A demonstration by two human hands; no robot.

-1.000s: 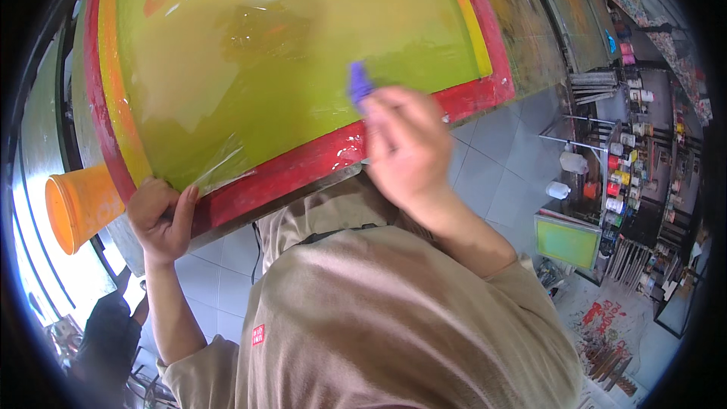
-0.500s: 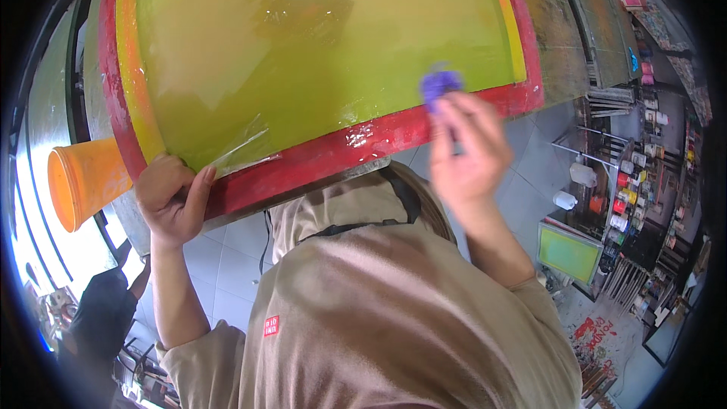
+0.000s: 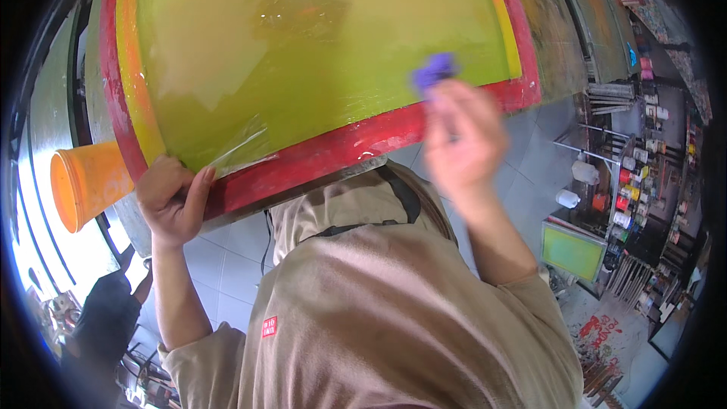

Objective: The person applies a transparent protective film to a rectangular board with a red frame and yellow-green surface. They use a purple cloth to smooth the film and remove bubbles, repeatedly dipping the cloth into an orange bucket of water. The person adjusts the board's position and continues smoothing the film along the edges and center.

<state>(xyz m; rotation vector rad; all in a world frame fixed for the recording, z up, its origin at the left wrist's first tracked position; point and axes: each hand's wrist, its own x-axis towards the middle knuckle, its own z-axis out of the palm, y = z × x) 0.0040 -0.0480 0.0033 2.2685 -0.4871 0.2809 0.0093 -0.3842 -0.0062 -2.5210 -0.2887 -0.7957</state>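
Note:
A large screen-printing frame (image 3: 318, 157) with red edges lies in front of me. Its yellow-green mesh (image 3: 303, 83) looks wet and shiny in places. My left hand (image 3: 168, 198) is closed round the near left corner, thumb on top. In my right hand (image 3: 466, 132), blurred by motion, a small crumpled purple cloth (image 3: 435, 73) is pinched between the fingertips. It is over the near right part of the mesh; whether it touches the surface I cannot tell. Clear film or tape (image 3: 242, 153) shows along the near edge beside my left hand.
An orange bucket (image 3: 91, 182) sits tilted in view left of the frame. A person in dark clothes (image 3: 106, 318) is at lower left. On the right are shelves with paint containers (image 3: 625, 197), a smaller green screen (image 3: 573, 251) and a long table (image 3: 598, 23).
My right hand and the purple cloth have shifted slightly left and away from me over the mesh. My left hand keeps its grip on the frame corner.

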